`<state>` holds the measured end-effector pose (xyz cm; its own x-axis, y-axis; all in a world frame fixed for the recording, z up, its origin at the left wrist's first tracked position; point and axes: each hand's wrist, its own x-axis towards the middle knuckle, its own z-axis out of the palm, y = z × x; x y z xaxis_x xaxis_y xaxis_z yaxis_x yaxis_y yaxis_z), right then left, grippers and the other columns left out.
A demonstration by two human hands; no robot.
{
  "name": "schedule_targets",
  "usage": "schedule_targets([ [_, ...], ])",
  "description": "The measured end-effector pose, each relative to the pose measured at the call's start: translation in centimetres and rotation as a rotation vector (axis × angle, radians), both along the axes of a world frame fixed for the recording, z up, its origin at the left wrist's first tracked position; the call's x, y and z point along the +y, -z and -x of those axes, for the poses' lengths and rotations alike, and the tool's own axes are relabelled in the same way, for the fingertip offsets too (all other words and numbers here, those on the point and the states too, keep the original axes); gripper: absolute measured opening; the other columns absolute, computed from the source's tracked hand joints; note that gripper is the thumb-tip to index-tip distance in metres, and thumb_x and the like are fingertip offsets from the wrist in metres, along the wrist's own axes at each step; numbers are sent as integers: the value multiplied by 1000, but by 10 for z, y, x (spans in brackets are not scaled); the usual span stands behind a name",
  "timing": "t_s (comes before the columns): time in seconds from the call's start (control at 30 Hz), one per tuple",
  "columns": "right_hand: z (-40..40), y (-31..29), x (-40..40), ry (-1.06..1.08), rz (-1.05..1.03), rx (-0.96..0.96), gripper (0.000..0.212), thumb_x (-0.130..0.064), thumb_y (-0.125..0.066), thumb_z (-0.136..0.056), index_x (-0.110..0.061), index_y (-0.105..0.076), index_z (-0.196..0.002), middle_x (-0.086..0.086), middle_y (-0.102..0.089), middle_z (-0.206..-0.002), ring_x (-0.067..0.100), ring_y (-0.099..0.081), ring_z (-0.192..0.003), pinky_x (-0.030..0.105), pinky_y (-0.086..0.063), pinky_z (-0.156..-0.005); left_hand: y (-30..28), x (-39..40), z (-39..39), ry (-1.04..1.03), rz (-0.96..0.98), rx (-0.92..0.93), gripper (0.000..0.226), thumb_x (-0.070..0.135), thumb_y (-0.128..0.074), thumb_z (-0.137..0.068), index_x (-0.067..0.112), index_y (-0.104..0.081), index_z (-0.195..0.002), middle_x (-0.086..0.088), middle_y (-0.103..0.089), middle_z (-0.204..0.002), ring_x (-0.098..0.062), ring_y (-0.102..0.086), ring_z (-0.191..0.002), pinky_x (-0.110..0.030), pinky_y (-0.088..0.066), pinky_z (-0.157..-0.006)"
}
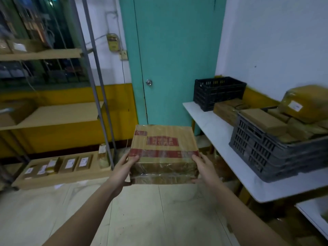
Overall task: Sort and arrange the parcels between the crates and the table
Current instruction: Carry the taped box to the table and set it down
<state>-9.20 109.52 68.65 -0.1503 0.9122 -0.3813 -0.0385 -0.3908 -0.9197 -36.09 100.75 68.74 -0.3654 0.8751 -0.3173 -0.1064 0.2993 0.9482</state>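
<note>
1. A parcel storeroom: tall metal-framed shelving [58, 114] at left carries small labelled brown cardboard boxes [69, 164].
2. On the white table [221, 139] at right, grey plastic crate [266, 153] brims with wrapped parcels [262, 119].

Cardboard parcel [164, 150]: brown box, red printed label and red band across top, clear tape over near edge. Held level in mid-air above the floor, left hand [124, 167] gripping its near-left corner, right hand [204, 168] its near-right corner, thumbs on top.

Grey crate [269, 153]: stands on white counter [221, 137] near its front edge, heaped with brown parcels [262, 121]; a large tape-wrapped parcel [307, 103] with white label on top.

Black crate [217, 92]: at the counter's far end, against the wall. More brown parcels [226, 110] lie between the two crates.
</note>
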Motion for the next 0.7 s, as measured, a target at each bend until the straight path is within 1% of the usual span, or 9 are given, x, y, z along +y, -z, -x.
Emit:
schedule_targets([
  [0.1, 18, -5, 42, 6, -21, -18, 45, -38, -58, -99, -24, -49, -140, 7, -58, -129, 24, -62, -103, 53, -58, -85, -5, 42, 18, -10, -19, -3, 62, 46, -66, -89, 43, -39, -145, 0, -47, -133, -24, -43, -119, -56, -47, -91],
  [0.23, 47, -10, 98, 30, -40, -29, 41, -39, -59, -98, -25, -52, -136, 4, -63, -118, 25, -65, -100, 55, -59, -82, -2, 106, 52, 6, -15, -26, 63, 49, -66, -88, 44, -39, -145, -1, -49, -138, -26, -46, -123, -59, -46, -94],
  [0.3, 64, -12, 127, 48, -61, -35, 37, -36, -56, -100, -25, -51, -135, 4, -62, -118, 22, -64, -95, 48, -61, -74, -2, 144, 71, 24, -18, -32, 64, 51, -67, -87, 44, -39, -145, 0, -49, -141, -26, -46, -124, -59, -46, -95],
  [0.37, 80, -15, 154, 64, -79, -54, 38, -36, -55, -101, -24, -49, -136, 6, -62, -122, 19, -63, -92, 37, -60, -62, -5, 182, 86, 48, -13, -26, 64, 51, -65, -89, 42, -38, -146, 2, -48, -141, -22, -45, -119, -55, -46, -92],
  [0.4, 87, -15, 168, 77, -91, -62, 38, -36, -54, -101, -24, -49, -136, 6, -61, -123, 18, -63, -91, 34, -58, -58, -6, 200, 92, 60, -17, -31, 63, 50, -64, -90, 41, -38, -146, 3, -48, -138, -20, -45, -116, -52, -46, -89],
  [0.47, 102, -16, 198, 105, -121, -89, 37, -36, -53, -101, -24, -48, -136, 5, -61, -120, 15, -62, -88, 32, -57, -55, -6, 238, 106, 87, -33, -45, 61, 48, -64, -91, 40, -37, -146, 4, -49, -132, -19, -45, -112, -50, -45, -87],
  [0.57, 120, -20, 239, 149, -144, -130, 33, -37, -52, -102, -22, -50, -131, 0, -63, -110, 14, -63, -88, 33, -58, -57, -7, 287, 123, 117, -46, -46, 63, 49, -65, -90, 41, -37, -146, 2, -50, -130, -21, -46, -114, -53, -46, -91],
  [0.63, 130, -23, 267, 172, -158, -149, 37, -40, -52, -100, -22, -51, -133, 1, -64, -115, 18, -65, -94, 41, -62, -68, -8, 322, 135, 133, -56, -63, 62, 49, -65, -89, 43, -38, -144, 0, -51, -132, -23, -47, -117, -57, -45, -96],
  [0.7, 137, -25, 292, 206, -138, -166, 41, -44, -54, -98, -25, -51, -134, 2, -64, -120, 22, -66, -101, 50, -62, -77, -11, 353, 144, 159, -47, -49, 59, 49, -65, -90, 44, -40, -143, -2, -53, -134, -26, -50, -120, -59, -43, -99],
])
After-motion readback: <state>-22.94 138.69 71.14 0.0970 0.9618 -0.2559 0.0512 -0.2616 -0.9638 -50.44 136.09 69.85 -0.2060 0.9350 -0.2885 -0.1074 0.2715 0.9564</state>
